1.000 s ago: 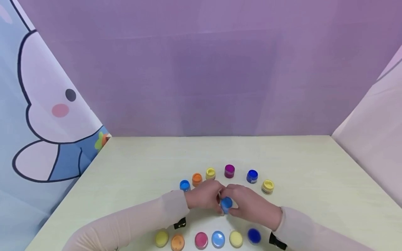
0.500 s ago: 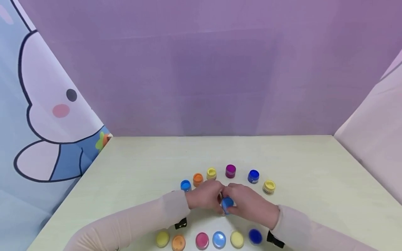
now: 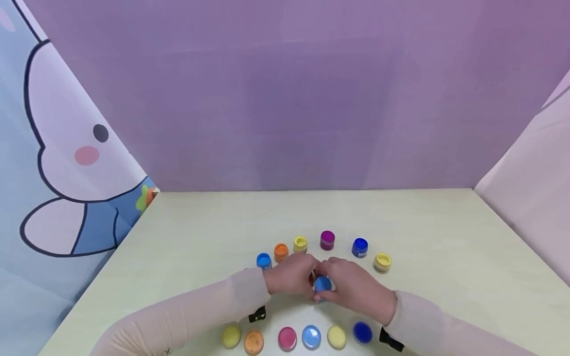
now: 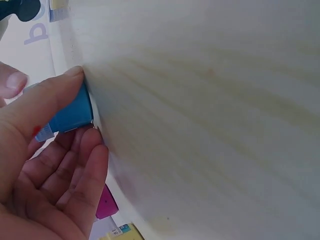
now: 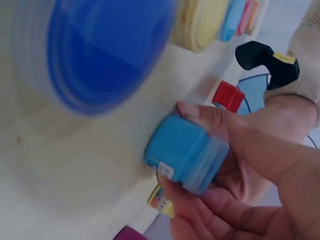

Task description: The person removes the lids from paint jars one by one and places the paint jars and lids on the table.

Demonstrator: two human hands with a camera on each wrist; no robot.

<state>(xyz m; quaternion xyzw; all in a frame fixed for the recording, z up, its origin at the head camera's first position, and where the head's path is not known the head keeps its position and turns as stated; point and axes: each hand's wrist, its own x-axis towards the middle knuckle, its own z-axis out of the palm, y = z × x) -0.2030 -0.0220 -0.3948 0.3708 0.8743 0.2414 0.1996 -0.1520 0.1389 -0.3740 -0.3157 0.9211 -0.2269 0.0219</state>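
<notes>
Both hands meet at a small blue jar [image 3: 322, 285] with a translucent lid [image 5: 212, 162] over the middle of the table. My left hand [image 3: 291, 276] holds the jar's body, its thumb along the blue side and its fingertips beneath, as the left wrist view shows [image 4: 55, 150]. My right hand [image 3: 354, 287] grips the lid end, thumb on the near side and fingers curled around it. In the right wrist view the jar lies tilted close over the tabletop, with a white label on its side. Part of the jar is hidden behind the thumbs.
Behind the hands, several small jars stand in an arc, among them an orange jar [image 3: 281, 252], a magenta jar [image 3: 327, 240] and a dark blue jar [image 3: 359, 247]. Along the front runs a row of round tubs, including a pink tub [image 3: 287, 339]. A purple backdrop [image 3: 311, 113] rises behind.
My right thumb has shifted slightly leftward across the front of the blue jar. Both hands otherwise stay in place around it, and the head view moves only a little.
</notes>
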